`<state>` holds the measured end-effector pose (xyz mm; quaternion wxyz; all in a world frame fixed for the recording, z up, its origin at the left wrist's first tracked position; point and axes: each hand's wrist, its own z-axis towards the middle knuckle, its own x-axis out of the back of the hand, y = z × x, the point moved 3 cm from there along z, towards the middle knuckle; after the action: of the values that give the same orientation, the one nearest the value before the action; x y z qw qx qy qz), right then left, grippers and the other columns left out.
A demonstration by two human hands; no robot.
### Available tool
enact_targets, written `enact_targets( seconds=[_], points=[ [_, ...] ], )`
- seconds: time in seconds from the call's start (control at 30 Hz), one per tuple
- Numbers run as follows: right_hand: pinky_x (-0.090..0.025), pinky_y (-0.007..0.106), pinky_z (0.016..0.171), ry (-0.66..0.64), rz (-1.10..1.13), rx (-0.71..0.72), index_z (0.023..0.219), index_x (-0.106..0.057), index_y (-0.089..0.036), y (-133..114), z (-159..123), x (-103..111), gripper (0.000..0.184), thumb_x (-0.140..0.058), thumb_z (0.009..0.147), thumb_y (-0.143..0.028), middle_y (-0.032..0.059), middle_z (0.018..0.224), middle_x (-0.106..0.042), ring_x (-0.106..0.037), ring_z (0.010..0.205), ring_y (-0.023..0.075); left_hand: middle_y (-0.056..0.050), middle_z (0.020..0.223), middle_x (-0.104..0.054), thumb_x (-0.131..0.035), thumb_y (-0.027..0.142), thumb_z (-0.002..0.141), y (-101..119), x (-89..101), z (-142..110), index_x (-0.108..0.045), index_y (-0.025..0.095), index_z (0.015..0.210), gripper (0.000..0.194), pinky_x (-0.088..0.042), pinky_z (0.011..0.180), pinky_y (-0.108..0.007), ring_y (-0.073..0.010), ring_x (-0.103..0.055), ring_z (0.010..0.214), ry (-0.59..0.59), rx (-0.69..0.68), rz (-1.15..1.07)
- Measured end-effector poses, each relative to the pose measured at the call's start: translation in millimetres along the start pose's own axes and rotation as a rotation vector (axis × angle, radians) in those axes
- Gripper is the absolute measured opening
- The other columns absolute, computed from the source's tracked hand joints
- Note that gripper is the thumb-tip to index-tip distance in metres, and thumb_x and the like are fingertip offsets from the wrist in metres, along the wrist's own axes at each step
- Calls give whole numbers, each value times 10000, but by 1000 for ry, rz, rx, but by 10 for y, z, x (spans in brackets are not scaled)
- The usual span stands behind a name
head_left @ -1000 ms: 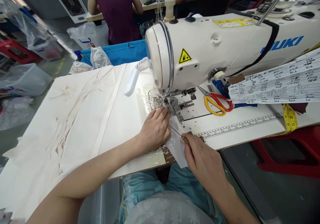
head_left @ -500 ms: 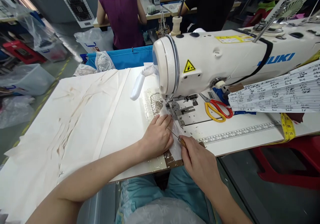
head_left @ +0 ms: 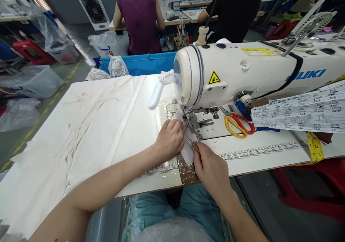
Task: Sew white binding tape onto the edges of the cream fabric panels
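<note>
My left hand [head_left: 170,138] presses its closed fingers on a thin white fabric piece [head_left: 187,153] just in front of the needle area of the white sewing machine [head_left: 221,73]. In my right hand [head_left: 211,166] is an awl [head_left: 196,147] with a wooden handle and a thin metal shaft. Its shaft points toward the left fingertips, and the tip is hard to make out against the fabric. The presser foot [head_left: 185,117] stands just beyond my left fingers. Part of the fabric lies hidden under my left hand.
Scissors [head_left: 237,125] with red and yellow handles lie right of the needle plate, near handwritten paper sheets [head_left: 299,110]. A yellow tape measure [head_left: 314,147] hangs over the table edge. Pale fabric [head_left: 88,127] covers the left side. Two people sit beyond the blue cloth [head_left: 151,60].
The view has shifted, so the machine appears farther right and lower. Relative to the machine, both hands and the white fabric have moved slightly forward and left. Both grips stay the same.
</note>
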<state>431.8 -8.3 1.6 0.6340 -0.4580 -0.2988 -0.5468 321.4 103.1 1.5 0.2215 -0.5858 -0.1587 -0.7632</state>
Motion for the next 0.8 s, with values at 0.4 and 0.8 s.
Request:
enact_targets(
  seconds=[0.4,0.8],
  points=[
    [-445,286,495,33,96,-9,1011,-656,-122,-16,-81,48,297,-373,967,-200,56,752,-756,-708,588,206,-147,1310,-619,-461,210,939,57,37,-35,-617,73,1238,364,-367,1117,-475,-297,-492,1295,63,-88,-7],
    [-480,257,488,-27,181,-142,1056,-644,-160,339,-266,222,272,-422,979,-296,47,802,-763,-689,567,193,-155,1366,-585,-423,293,967,138,49,-56,-594,58,1283,429,-335,1147,-486,-292,-493,1296,-38,-76,6]
  ],
)
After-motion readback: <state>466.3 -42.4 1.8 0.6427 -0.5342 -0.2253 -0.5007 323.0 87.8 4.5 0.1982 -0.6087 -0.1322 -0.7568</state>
